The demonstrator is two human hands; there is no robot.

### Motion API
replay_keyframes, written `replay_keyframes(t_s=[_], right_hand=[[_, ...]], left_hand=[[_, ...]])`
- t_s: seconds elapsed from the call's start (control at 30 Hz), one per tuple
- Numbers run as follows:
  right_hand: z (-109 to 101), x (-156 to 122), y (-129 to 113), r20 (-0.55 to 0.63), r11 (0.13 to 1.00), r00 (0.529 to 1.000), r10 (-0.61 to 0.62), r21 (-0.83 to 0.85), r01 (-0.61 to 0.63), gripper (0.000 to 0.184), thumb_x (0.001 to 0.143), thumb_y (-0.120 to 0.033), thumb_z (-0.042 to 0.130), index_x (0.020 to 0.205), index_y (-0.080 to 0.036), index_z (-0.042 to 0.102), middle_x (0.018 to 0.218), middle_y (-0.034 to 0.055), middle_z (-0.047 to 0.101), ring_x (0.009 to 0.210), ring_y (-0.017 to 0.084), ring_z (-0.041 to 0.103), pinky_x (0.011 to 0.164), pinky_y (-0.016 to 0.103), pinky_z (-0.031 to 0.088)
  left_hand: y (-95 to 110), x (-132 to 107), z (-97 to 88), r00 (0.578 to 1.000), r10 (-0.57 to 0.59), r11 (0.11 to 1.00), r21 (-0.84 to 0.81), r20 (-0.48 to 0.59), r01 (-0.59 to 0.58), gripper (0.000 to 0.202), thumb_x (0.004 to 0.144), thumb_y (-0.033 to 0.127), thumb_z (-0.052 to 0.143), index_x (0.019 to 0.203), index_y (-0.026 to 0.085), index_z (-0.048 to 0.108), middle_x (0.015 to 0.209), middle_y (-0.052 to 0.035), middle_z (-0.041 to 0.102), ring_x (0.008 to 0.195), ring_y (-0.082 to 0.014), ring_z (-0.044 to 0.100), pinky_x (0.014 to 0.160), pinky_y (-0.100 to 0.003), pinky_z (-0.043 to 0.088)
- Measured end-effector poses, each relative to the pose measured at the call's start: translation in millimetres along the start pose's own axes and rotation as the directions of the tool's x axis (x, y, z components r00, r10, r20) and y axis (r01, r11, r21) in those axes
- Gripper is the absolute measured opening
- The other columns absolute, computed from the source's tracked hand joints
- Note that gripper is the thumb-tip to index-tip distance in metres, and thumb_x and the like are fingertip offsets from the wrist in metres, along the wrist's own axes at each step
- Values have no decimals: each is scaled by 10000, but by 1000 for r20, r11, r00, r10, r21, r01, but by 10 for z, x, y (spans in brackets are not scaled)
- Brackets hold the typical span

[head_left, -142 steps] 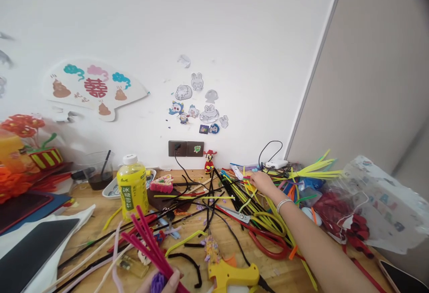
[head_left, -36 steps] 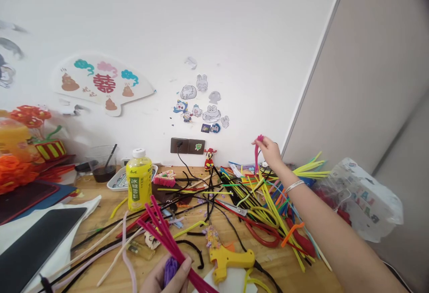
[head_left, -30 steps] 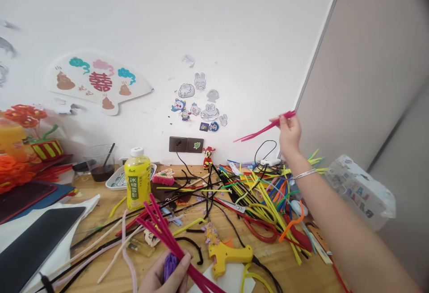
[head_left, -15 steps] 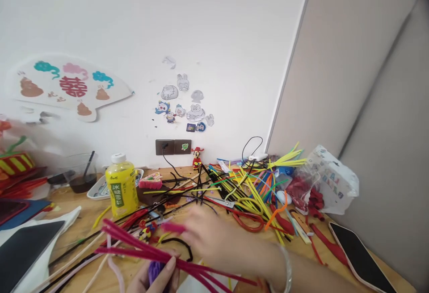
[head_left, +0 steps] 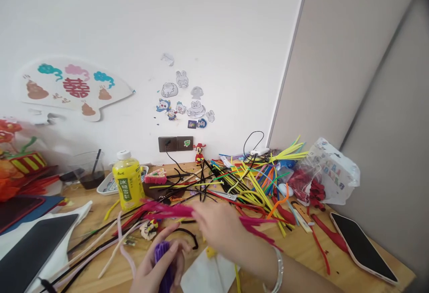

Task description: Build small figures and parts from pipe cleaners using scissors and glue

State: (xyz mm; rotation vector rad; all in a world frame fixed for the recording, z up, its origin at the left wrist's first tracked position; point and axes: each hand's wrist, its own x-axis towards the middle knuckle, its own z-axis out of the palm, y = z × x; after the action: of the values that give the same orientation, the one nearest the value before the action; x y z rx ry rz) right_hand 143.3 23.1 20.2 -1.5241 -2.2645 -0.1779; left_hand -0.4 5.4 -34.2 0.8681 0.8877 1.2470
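My left hand [head_left: 156,264] at the bottom of the view is shut around a purple pipe-cleaner bundle [head_left: 161,261]. My right hand [head_left: 214,226], with a silver bangle [head_left: 277,271] on its wrist, is blurred by motion. It grips the middle of a bunch of magenta pipe cleaners [head_left: 170,210], whose ends stick out to either side. It passes above a heap of yellow, black and red pipe cleaners [head_left: 248,186]. A yellow glue gun [head_left: 210,252] is almost hidden behind my right hand, next to a sheet of white paper [head_left: 208,275].
Red-handled scissors [head_left: 250,210] lie in the heap on the wooden table [head_left: 301,250]. A yellow drink bottle [head_left: 128,181] stands at the back left. A dark tablet [head_left: 33,250] lies at the left, a phone [head_left: 362,248] at the right, and a plastic bag [head_left: 330,170] by the wall.
My right hand has come down from above the heap and now holds the magenta bunch, which my left hand held before. My left hand keeps the purple bundle. The view has shifted.
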Motion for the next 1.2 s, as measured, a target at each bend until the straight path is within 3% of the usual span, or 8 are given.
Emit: replay_keyframes(t_s=[0.17, 0.3, 0.43, 0.63, 0.8, 0.93, 1.1, 1.2], right_hand=[[-127, 65, 757, -10, 909, 932, 363, -214, -357, 322, 912, -315, 245, 970, -211, 545, 805, 60, 660, 716, 180, 607, 577, 245, 364], [58, 29, 1281, 3, 870, 899, 438, -254, -423, 292, 865, -318, 398, 1058, -145, 532, 966, 134, 625, 904, 234, 566, 719, 281, 388], [275, -131, 1514, 32, 850, 879, 476, -275, -450, 272, 796, -297, 521, 1003, -131, 581, 966, 132, 620, 918, 241, 556, 763, 293, 396], [361, -274, 1653, 44, 833, 869, 494, -311, -458, 184, 743, -195, 565, 917, -164, 617, 920, 98, 636, 883, 219, 563, 714, 276, 413], [350, -273, 1680, 16, 824, 872, 490, -334, -457, 181, 755, -114, 502, 891, -138, 620, 826, 116, 651, 816, 232, 581, 652, 291, 408], [285, -282, 1669, -59, 825, 875, 480, -309, -473, 162, 797, -142, 453, 804, -141, 615, 839, 113, 643, 818, 224, 576, 651, 284, 399], [203, -259, 1549, -218, 832, 852, 476, -204, -517, 233, 862, -186, 347, 947, -150, 561, 879, 97, 632, 798, 202, 583, 647, 277, 396], [201, -246, 1311, -243, 919, 891, 384, 5, -394, 233, 850, -190, 359, 967, -161, 558, 929, 78, 619, 841, 193, 570, 688, 272, 398]], left_hand=[[9, 83, -53, 1000, 0, 1000, -27, -17, -1, 390, 595, 386, 682, 879, 206, 486, 475, 67, 555, 270, -43, 378, 275, -132, 261], [-36, 146, -94, 1000, -4, 1000, -30, -17, 3, 401, 564, 398, 702, 844, 203, 491, 437, 77, 526, 266, -51, 382, 270, -133, 266], [-78, 175, -124, 999, 0, 1000, -10, -46, 0, 410, 558, 407, 708, 842, 206, 492, 427, 79, 514, 276, -55, 385, 272, -132, 263], [-114, 202, -179, 1000, -23, 1000, 21, -11, 23, 362, 572, 412, 696, 794, 201, 501, 450, 74, 512, 286, -55, 377, 293, -150, 253], [-183, 173, -192, 986, -48, 961, 278, 162, 1, 296, 582, 385, 707, 686, 163, 540, 454, 67, 487, 395, -56, 409, 388, -156, 292], [-261, 132, -158, 965, -68, 926, 376, 252, -33, 348, 648, 501, 605, 684, 167, 512, 514, 39, 538, 416, -74, 442, 410, -183, 322], [-251, 127, -143, 982, -100, 874, 485, 160, 10, 431, 609, 608, 558, 602, 200, 418, 318, 120, 327, 276, -38, 238, 309, -173, 154], [-257, 176, -178, 985, -89, 904, 427, 149, 17, 499, 548, 675, 542, 537, 214, 352, 324, 128, 281, 275, -26, 201, 297, -167, 127]])
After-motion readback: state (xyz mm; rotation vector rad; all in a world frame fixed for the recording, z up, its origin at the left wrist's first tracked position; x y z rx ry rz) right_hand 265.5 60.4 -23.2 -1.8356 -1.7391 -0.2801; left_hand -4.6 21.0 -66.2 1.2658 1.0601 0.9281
